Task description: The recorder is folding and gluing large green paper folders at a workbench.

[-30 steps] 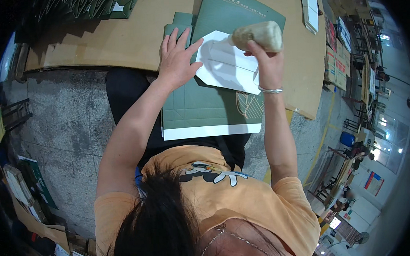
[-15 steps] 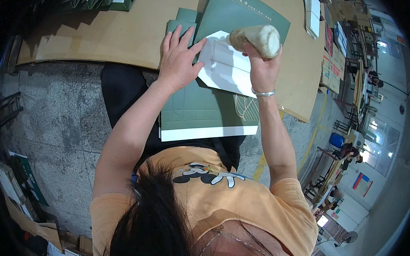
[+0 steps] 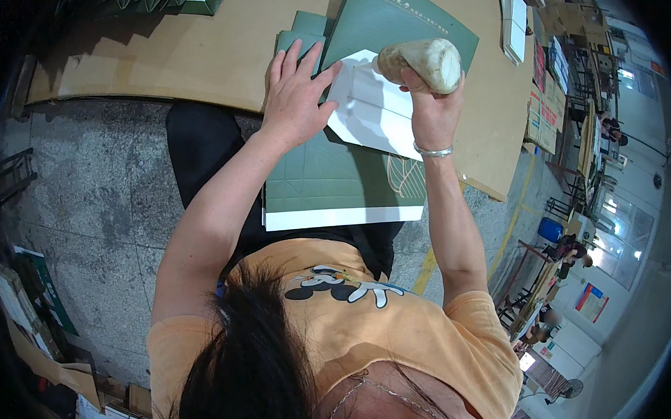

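A green printed paper sheet with folded flaps, resembling an unfinished paper bag [image 3: 323, 183], lies over the table's near edge and toward my lap. Its white flap [image 3: 368, 101] is folded open, pale side up. My left hand [image 3: 293, 102] rests with spread fingers on the small green flaps [image 3: 301, 38] and the white flap's left edge. In my right hand [image 3: 435, 121] is a stained whitish bottle [image 3: 423, 62], held tilted above the white flap's right part. The bottle's round base faces up and right; its other end and any opening cannot be made out.
The brown table [image 3: 168, 59] carries folded green bags [image 3: 199, 0] at the far left and a stack of white pieces [image 3: 513, 22] at the far right. Cardboard boxes [image 3: 540, 111] stand beyond its right side. More cardboard [image 3: 71, 379] lies at the lower left.
Almost nothing differs. Both hands, the bottle and the green sheet appear shifted very slightly to the right, along with the rest of the view.
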A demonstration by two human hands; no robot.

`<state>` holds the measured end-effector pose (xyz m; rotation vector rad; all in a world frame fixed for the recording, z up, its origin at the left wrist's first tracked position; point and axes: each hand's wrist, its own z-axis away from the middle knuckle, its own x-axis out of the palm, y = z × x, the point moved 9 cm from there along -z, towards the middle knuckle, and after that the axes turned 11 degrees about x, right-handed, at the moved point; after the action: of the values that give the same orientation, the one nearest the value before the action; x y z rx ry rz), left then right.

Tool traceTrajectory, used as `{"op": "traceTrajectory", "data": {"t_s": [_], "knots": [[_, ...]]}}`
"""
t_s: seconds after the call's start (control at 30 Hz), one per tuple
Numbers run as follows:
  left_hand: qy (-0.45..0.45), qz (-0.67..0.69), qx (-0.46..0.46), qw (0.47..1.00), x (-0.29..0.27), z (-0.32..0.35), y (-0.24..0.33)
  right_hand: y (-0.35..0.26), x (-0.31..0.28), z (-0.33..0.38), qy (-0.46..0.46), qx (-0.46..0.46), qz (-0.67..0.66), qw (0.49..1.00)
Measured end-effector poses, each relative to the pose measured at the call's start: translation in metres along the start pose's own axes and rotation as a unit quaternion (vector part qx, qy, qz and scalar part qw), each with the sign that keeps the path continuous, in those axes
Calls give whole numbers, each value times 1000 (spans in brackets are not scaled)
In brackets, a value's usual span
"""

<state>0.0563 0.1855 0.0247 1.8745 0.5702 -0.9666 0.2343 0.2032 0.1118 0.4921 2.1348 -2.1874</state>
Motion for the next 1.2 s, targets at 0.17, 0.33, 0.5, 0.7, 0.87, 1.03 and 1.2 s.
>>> {"op": "traceTrajectory", "data": {"t_s": [0.17,0.33,0.5,0.7,0.87,1.03,1.2], "knots": [[-7,9,5,1000,0,1,-1,3,-4,-7,19,-12,-4,1000],[-64,5,18,998,6,1,-5,4,-3,8,5,38,-28,999],[-141,37,59,988,7,5,-14,8,-26,13,32,65,-65,995],[-128,32,76,988,5,3,-13,22,-13,30,-1,117,-43,992],[-111,38,76,990,4,2,-14,22,11,40,-35,127,-25,991],[-106,46,78,990,3,3,-12,20,20,40,-47,112,-3,993],[-94,45,79,991,2,3,-13,18,19,43,-41,100,26,994]]}}
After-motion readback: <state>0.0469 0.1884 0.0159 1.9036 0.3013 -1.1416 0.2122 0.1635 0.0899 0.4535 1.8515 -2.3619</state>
